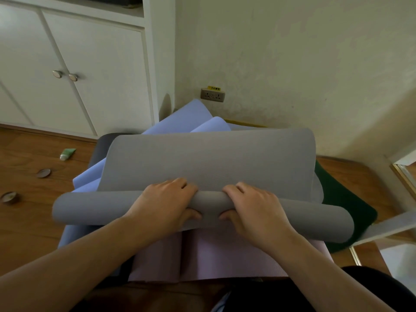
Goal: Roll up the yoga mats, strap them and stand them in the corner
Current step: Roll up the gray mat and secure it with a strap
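Left hand (166,202) and right hand (252,207) curled round middle of grey mat (209,158) roll; soft, springy, light foam; ends outboard of grip unsupported, likely to loosen; hold wider.

Top mat (209,158): on stacked mats (225,255), near end rolled.
Cabinet (78,75): behind, left.
Socket (212,95): on wall behind.
Tube (67,153): floor (27,221), left.
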Tool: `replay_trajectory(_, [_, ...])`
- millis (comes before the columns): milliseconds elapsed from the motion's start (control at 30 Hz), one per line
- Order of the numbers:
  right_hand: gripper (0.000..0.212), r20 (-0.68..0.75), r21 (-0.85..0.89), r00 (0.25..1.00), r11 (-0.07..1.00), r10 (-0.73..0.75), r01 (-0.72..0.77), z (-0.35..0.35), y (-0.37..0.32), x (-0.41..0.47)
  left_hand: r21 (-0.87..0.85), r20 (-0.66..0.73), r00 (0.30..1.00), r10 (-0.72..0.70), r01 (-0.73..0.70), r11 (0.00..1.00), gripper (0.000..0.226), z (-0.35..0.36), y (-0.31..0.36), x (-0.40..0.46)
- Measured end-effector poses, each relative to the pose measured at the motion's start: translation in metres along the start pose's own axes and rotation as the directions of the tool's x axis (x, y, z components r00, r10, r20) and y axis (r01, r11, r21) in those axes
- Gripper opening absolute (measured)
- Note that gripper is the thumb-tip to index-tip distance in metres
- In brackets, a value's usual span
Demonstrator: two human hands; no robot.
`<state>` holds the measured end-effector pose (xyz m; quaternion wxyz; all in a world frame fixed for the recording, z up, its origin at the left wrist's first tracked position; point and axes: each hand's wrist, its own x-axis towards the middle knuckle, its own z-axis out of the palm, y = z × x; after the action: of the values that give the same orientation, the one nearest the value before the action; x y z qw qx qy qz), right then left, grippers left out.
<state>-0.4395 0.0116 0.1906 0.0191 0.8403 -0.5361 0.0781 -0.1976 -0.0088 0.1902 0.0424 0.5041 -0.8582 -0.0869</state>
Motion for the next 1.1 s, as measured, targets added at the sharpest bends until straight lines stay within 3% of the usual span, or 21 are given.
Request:
replay_trajectory(133, [0.038,0.052,-0.041,0.999,0.999,0.004,-0.002,0.003,-0.004,0.0,-0.001,-0.043,0.997,0.071,-0.071,0.997,0.039,-0.001,0.004,0.001])
replay_trajectory(300, [0.042,0.193,0.067,0.98,0.997,-0.043,0.031,-0.002,-0.007,0.0,0.052,0.066,0.99,0.125,-0.128,0.99,0.05,-0.004,0.001,-0.002])
replay_trajectory(467, [0.073,0.291,0.065,0.956,0.998,-0.02,0.001,-0.013,-0.007,0.001,0.059,0.005,0.993,0.122,-0.122,0.991,0.046,0.001,0.004,-0.003])
replay_trajectory(600, [0.052,0.211,0.044,0.977,0.999,-0.009,-0.001,-0.011,-0.006,0.002,0.01,-0.055,0.988,0.142,-0.142,0.99,0.043,0.0,0.002,-0.004])
replay_trajectory(733, [0.055,0.152,0.058,0.988,0.998,-0.036,0.028,-0.007,-0.004,0.0,0.017,-0.031,0.992,0.123,-0.123,0.992,0.039,-0.002,0.004,-0.005])
replay_trajectory(867, [0.049,-0.009,0.041,1.0,0.999,-0.014,0.014,-0.004,0.005,0.001,0.004,-0.096,0.991,0.096,-0.096,0.995,0.04,-0.001,-0.001,-0.002])
replay_trajectory(1000, [0.057,-0.053,0.019,0.998,0.999,0.032,-0.031,-0.002,0.004,0.001,-0.006,-0.062,0.997,0.044,-0.045,0.999,0.044,-0.003,0.0,-0.002])
replay_trajectory(1100, [0.043,-0.07,-0.036,0.998,0.999,0.01,-0.012,0.002,0.002,0.0,-0.052,0.007,0.998,0.067,-0.067,0.996,0.044,-0.003,0.0,0.0])
